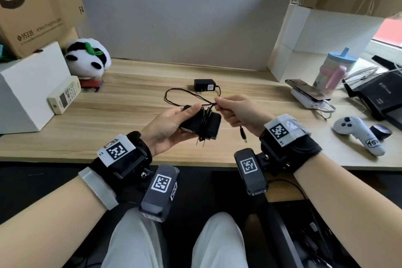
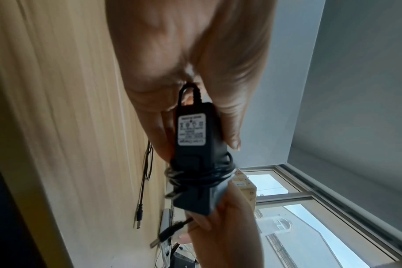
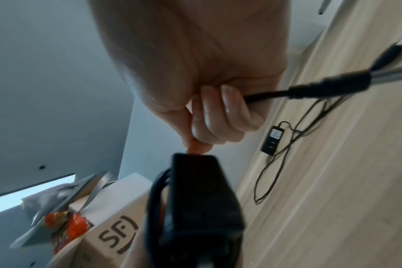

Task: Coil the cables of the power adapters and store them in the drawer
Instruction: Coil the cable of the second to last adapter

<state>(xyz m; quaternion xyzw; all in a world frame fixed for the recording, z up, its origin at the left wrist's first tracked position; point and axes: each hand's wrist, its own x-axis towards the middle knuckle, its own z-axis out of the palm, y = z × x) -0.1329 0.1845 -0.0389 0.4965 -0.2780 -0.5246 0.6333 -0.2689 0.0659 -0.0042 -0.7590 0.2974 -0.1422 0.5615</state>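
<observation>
head view: left hand (image 1: 171, 124) grips the wrapped adapter (image 1: 201, 124), right hand (image 1: 236, 113) pinches its cable (image 1: 230, 118) end; slackening there could unwind the turns.

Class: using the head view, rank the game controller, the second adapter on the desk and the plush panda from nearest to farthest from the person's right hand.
From the right hand:
1. Second adapter, just beyond it.
2. Game controller, right.
3. Plush panda, far left.

Plush panda (image 1: 88, 57), remote control (image 1: 64, 95), game controller (image 1: 359, 134), lidded cup (image 1: 334, 69), cardboard box (image 1: 32, 4)
</observation>
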